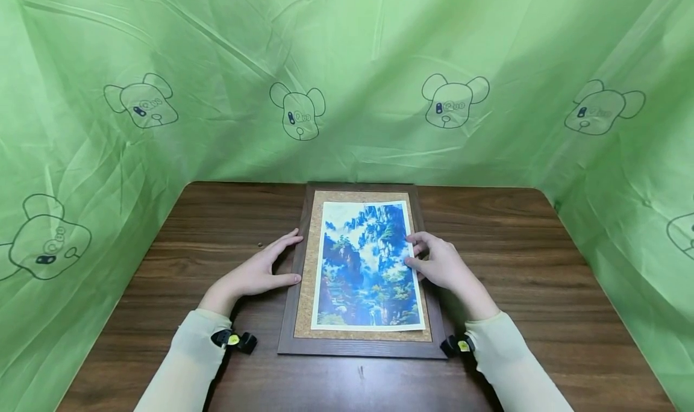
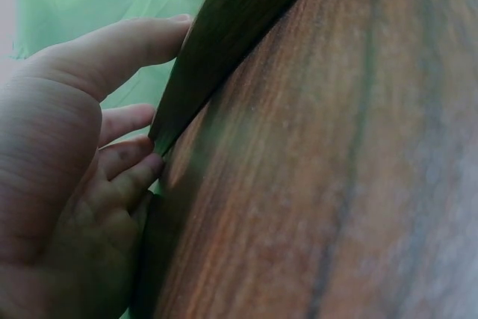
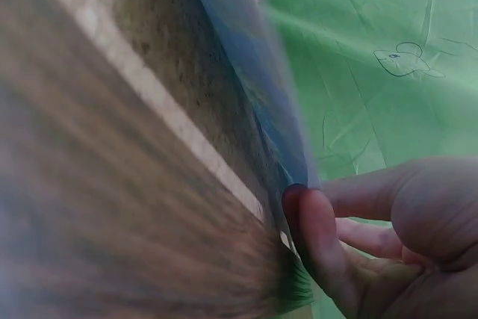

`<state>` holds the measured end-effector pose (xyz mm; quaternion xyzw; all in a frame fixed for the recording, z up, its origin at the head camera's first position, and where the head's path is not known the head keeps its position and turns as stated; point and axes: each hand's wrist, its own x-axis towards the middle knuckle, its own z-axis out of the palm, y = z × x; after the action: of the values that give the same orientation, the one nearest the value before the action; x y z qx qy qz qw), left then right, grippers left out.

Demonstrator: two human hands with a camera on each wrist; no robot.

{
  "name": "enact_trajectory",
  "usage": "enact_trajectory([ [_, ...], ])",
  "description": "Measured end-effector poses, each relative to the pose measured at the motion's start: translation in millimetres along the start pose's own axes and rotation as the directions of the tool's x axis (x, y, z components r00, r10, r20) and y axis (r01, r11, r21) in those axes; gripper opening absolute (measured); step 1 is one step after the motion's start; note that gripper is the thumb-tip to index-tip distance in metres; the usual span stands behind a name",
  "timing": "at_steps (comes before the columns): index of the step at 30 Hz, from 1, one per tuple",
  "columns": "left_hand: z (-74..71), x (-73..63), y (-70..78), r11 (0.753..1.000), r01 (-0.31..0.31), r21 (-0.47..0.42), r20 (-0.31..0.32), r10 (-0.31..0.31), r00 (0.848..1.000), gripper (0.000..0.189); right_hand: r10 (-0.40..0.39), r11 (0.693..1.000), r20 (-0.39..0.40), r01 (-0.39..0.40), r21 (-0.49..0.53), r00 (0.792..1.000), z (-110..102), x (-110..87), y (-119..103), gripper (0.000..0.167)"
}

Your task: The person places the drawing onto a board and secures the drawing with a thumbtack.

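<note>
A printed landscape picture point(image 1: 368, 267) in blue, green and white lies over a cork board point(image 1: 368, 335) bordered by a dark brown wooden frame point(image 1: 358, 348). My left hand point(image 1: 257, 273) is at the frame's left side, thumb and fingers spread, their tips touching its outer edge. On the other side, my right hand point(image 1: 441, 264) pinches the picture's right edge between thumb and fingers. In the right wrist view, the picture point(image 3: 258, 72) stands slightly off the cork along that edge. The left wrist view shows the fingertips of my left hand point(image 2: 75, 110) against the frame's side.
The frame lies on a brown wood-grain table point(image 1: 515, 267), reaching its far edge. A green curtain point(image 1: 368, 50) printed with bear heads hangs behind and at both sides. A tiny dark speck point(image 1: 260, 244) shows left of the frame.
</note>
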<state>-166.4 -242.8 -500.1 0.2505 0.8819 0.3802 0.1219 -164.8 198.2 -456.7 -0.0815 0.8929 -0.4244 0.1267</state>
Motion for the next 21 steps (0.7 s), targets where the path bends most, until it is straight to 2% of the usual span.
enact_trajectory([
  [21, 0.1, 0.2, -1.0, 1.0, 0.004, -0.006, -0.002, -0.004, 1.0, 0.092, 0.003, 0.999, 0.001, -0.003, -0.051, 1.0, -0.5, 3.5, 6.1, 0.045],
])
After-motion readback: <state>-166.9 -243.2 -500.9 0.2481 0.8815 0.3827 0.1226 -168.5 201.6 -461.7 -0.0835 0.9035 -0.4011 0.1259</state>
